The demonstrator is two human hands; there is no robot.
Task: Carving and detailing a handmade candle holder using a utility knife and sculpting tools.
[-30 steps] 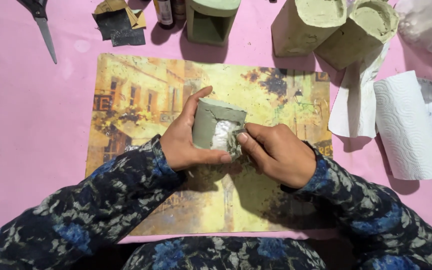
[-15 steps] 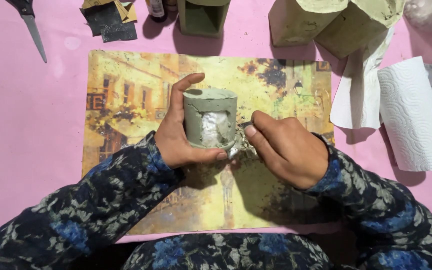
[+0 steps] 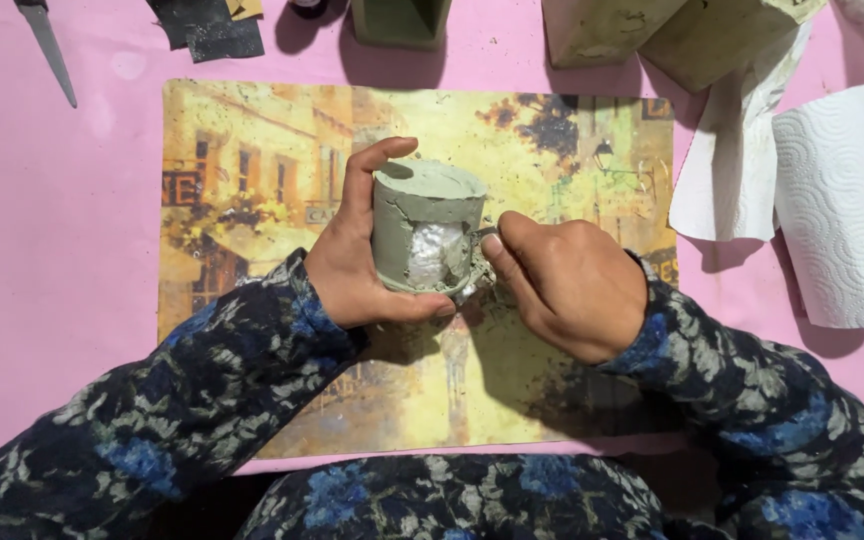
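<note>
Here our left hand (image 3: 352, 285) clasps the grey-green clay cylinder (image 3: 424, 240) over the painted placemat (image 3: 252, 200); our right hand (image 3: 567, 285) pinches its near edge, where a white patch (image 3: 432, 252) remains uncovered.

The left hand (image 3: 357, 270) is curled, thumb low and index finger arched high. The right hand (image 3: 567, 285) is closed loosely, its fingertips (image 3: 492, 245) pointed toward the left thumb.

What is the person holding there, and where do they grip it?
The left hand grips a grey-green clay cup round its side; the right hand touches its lower edge.
</note>
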